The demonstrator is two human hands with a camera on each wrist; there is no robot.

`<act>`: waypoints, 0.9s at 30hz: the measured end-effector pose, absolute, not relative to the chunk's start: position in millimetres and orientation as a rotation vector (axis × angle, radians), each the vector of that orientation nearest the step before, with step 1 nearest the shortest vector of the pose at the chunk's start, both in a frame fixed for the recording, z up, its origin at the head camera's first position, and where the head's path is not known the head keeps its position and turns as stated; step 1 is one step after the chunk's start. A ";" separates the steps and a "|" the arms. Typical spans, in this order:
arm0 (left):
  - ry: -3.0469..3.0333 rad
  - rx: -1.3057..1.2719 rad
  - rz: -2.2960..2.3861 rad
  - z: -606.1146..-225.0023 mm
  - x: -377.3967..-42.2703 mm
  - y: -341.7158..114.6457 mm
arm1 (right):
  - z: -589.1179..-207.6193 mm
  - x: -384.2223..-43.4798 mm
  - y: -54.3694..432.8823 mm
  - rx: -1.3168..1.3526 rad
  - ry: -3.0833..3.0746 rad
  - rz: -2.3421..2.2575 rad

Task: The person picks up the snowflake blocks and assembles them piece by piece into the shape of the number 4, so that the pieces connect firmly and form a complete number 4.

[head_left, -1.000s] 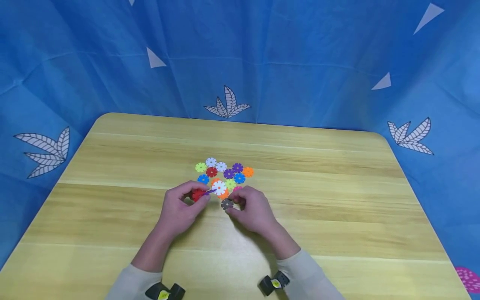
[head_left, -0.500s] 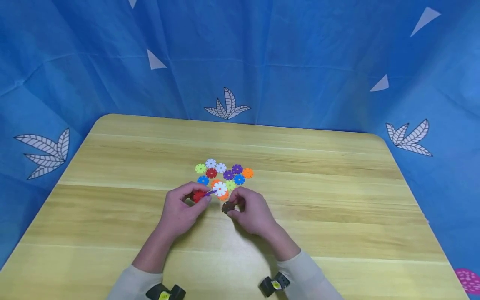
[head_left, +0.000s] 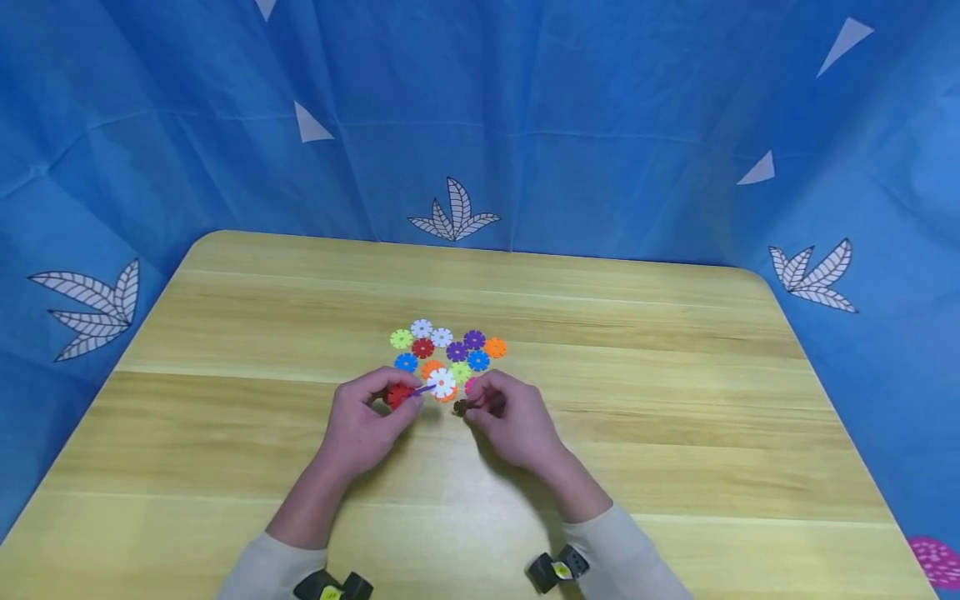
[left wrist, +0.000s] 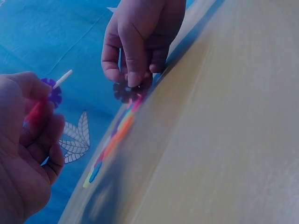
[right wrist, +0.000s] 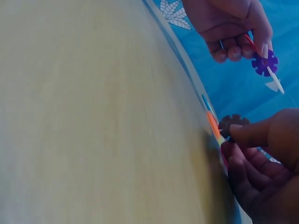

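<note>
My left hand (head_left: 371, 421) pinches a short chain of notched plastic discs: a red disc (head_left: 399, 395), a purple disc (right wrist: 265, 63) and a white disc (head_left: 441, 383), slotted together. The purple one stands edge-on in the head view, with the white one at the chain's right end. Just to the right, my right hand (head_left: 517, 421) pinches a dark brown-grey disc (right wrist: 232, 125) between thumb and fingers. That disc is apart from the chain and looks tilted in the head view. Both hands are above the table, in front of the loose discs.
Several loose discs lie flat beyond the hands on the wooden table (head_left: 675, 400), among them a dark red disc (head_left: 423, 348), a blue disc (head_left: 478, 360) and an orange disc (head_left: 496, 347). A pink disc is partly hidden by the right hand. A blue cloth (head_left: 600, 125) hangs behind the table.
The dark disc has turned in my right hand from facing the head camera to tilted. My right hand has shifted slightly right. The left hand keeps its hold on the chain, almost still.
</note>
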State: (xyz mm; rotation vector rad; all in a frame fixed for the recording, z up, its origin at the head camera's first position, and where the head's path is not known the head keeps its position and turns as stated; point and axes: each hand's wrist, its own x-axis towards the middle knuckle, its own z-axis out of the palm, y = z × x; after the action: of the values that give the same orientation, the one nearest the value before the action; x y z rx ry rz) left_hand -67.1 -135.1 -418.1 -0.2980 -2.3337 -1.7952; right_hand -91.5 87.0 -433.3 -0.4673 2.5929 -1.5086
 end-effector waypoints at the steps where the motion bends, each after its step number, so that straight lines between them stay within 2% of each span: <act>1: -2.334 -0.301 -1.794 -418.0 -67.1 -134.7 | -432.8 -91.6 88.1 -0.454 2.581 -1.536; 12: -2.304 -0.353 -1.789 -416.6 -68.9 -129.9 | -419.2 -90.7 98.0 -0.292 2.354 -1.908; 27: -2.340 -0.421 -1.796 -412.1 -75.0 -122.9 | -402.1 -92.1 109.3 -0.264 2.274 -2.132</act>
State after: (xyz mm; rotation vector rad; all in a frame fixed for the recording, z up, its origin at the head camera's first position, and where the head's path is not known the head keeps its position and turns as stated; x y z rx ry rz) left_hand -75.0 -122.9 -412.1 -0.4205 -2.3395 -1.7961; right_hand -92.1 109.3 -402.1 -0.2642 2.2742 -2.1316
